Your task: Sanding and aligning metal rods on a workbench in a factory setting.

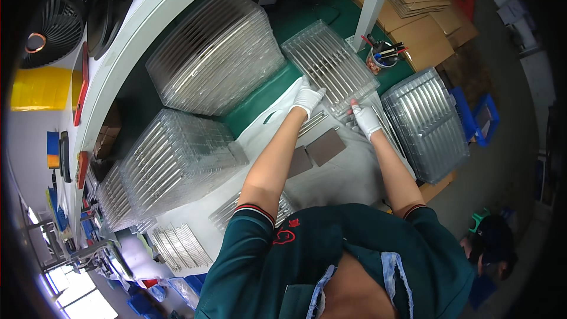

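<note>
Workshop bench: green mat (242, 117) at the far side, pale cloth (354, 168) over the nearer part. A black fan (53, 32) stands upper left; cardboard (422, 38) lies upper right. Another person (496, 242) shows at lower right, detail too dark to read.

Clear tray (331, 62) with a row of slender metallic rods lies ahead of the wearer, between the large clear tray stack (218, 59) and a cup of pens (381, 58). Left hand (307, 98), in a white glove, is partly curled at the tray's near left edge, thumb toward the near end. Right hand (366, 118), gloved with some fingertips bare, is half open at the near right corner, thumb pointing to the tray. Whether either actually grips the tray: cannot tell.

Nearer the wearer, a dark square plate (326, 147) lies flat on the cloth. A second tray stack (177, 165) stands to the left; more filled trays (426, 127) lie to the right. Thin metallic strips (180, 247) lie side by side at lower left.
</note>
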The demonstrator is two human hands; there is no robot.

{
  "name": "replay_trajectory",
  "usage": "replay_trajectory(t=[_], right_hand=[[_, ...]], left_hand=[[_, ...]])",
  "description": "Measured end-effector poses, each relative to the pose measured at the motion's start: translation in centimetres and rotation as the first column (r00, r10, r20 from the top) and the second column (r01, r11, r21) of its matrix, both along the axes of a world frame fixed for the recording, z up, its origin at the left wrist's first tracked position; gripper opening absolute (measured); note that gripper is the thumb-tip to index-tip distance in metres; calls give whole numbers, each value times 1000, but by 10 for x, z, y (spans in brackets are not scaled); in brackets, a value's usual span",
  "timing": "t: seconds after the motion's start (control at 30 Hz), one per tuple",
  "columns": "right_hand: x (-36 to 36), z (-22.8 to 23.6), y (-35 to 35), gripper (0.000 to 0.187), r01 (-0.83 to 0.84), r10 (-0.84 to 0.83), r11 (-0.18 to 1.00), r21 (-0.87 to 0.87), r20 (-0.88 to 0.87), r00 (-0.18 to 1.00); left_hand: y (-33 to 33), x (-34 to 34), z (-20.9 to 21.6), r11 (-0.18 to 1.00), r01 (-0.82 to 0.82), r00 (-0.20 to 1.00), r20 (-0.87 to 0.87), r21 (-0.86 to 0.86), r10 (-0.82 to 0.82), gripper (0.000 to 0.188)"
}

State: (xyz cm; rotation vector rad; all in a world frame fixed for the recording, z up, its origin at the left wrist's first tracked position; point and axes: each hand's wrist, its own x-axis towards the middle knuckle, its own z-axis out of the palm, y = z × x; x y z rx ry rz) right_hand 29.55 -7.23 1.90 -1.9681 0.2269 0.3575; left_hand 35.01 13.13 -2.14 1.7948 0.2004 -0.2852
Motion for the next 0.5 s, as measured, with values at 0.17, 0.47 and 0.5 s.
replay_trajectory(t=[0.17, 0.47, 0.5], right_hand=[[4, 0, -24, 61, -23, 25, 1000, 13, -190, 981], [11, -28, -22, 57, -27, 26, 999, -19, -54, 998], [9, -18, -21, 58, -42, 38, 992, -118, -34, 999]], left_hand=[[-29, -2, 39, 958, -23, 982, -185, -285, -32, 84], [-22, 6, 4, 990, -2, 998, 55, -141, 10, 86], [-23, 0, 14, 990, -4, 999, 52, -144, 11, 86]])
